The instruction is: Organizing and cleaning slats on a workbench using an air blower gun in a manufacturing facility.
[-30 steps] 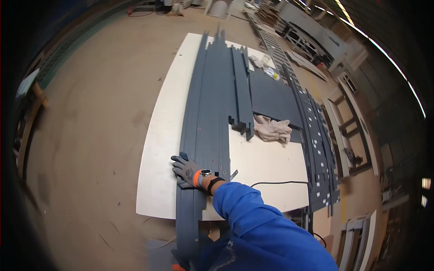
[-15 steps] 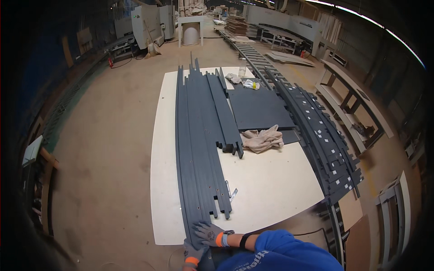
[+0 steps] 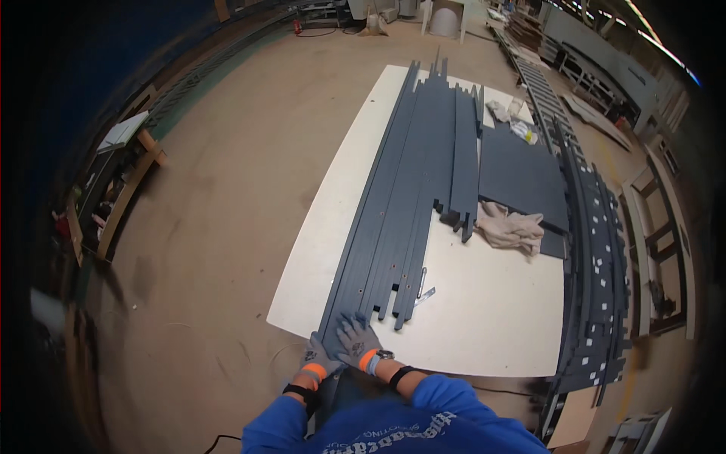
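Long dark grey boards (image 3: 393, 189) lie side by side on a white sheet-topped table (image 3: 484, 333), their near ends reaching past its front edge to my body. My right hand (image 3: 355, 340), in a grey glove with an orange cuff, rests flat on the boards near that end, fingers spread. Close beside it, my left hand (image 3: 318, 356), gloved alike, sits at the outer left edge of the leftmost board and appears to grip it; its fingertips are partly hidden. A slim pen-like tool (image 3: 422, 281) and a small metal ruler (image 3: 426, 296) lie right of the boards.
A crumpled beige cloth (image 3: 510, 228) lies by a wide dark panel (image 3: 522, 166); more gloves or rags (image 3: 522, 133) are behind it. On the right, a roller conveyor (image 3: 541, 87) carries dark strips with white labels (image 3: 597, 265). A wooden rack (image 3: 665, 250) stands farther right.
My view has swung left, so the table appears shifted right and tilted. Both hands stay at the near end of the boards; more of my left forearm now shows.
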### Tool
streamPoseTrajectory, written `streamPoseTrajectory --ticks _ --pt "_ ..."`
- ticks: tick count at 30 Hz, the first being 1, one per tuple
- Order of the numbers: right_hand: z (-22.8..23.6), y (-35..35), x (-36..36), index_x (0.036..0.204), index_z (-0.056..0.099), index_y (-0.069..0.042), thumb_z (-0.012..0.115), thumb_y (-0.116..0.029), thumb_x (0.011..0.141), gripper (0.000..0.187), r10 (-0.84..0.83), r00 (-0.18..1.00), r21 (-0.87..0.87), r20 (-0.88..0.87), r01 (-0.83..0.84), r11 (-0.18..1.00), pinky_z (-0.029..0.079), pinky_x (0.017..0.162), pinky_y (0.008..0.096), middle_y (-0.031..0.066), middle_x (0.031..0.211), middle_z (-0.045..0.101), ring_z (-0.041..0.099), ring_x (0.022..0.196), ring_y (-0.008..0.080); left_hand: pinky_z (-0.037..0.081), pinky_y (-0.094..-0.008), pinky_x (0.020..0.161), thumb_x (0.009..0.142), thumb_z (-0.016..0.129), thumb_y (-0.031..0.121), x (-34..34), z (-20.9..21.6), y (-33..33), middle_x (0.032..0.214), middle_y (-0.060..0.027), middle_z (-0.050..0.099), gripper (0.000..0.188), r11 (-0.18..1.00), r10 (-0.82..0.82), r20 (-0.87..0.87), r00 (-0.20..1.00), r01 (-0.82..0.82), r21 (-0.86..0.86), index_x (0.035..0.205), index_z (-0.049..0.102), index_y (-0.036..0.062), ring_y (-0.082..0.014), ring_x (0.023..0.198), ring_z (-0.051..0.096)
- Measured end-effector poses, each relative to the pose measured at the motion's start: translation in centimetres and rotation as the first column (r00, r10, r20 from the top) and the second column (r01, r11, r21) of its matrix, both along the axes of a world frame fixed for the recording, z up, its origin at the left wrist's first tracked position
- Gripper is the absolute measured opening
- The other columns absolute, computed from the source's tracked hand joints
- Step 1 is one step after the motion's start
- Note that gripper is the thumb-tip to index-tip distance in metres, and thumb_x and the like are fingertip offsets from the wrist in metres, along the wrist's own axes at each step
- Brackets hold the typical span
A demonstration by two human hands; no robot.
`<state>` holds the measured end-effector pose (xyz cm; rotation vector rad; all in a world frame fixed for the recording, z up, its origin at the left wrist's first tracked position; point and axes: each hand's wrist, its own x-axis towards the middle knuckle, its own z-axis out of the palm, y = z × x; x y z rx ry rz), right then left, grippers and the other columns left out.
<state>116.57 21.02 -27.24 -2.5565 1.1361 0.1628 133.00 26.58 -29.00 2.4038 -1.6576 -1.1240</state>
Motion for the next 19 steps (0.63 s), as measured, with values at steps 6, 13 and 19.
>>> streamPoseTrajectory --ticks 6,13,19 --pt "0.0 -0.4 0.8 0.136 0.039 -0.005 0.052 -0.05 0.082 0.072 0.054 0.996 -0.136 0.074 -0.044 0.99 0.016 0.111 0.0477 0.0152 0.143 0.035 0.026 0.134 0.0333 0.029 -0.0376 0.108 0.052 0.078 0.057 0.9 -2.1 0.5 0.14 -0.0278 0.033 0.13 0.995 -0.017 -0.084 0.996 0.008 -0.102 0.141 0.009 -0.0086 -0.0357 0.131 0.034" --pt "0.4 -0.3 2.0 0.135 0.038 -0.002 0.051 -0.049 0.081 0.073 -0.015 0.992 -0.168 0.126 0.036 0.985 0.017 0.11 0.0501 0.0167 0.143 0.032 0.024 0.135 0.0335 0.032 -0.0398 0.106 0.057 0.072 0.063 3.2 -2.0 -1.4 0.138 -0.0295 0.032 0.123 0.97 -0.243 -0.049 0.969 0.244 0.006 0.139 0.018 -0.0111 -0.0398 0.13 0.033" --pt "0.2 1.1 9.9 0.14 0.028 -0.002 0.055 -0.062 0.076 0.092 -0.545 0.838 -0.14 0.024 0.543 0.828 0.013 0.112 0.0491 0.018 0.145 0.029 0.023 0.136 0.0368 0.035 -0.0406 0.104 0.07 0.066 0.054 9.0 -7.0 -3.0 0.138 -0.0204 0.038 0.089 0.876 -0.46 -0.461 0.759 0.472 -0.098 0.142 0.029 0.0167 -0.0413 0.125 0.038"
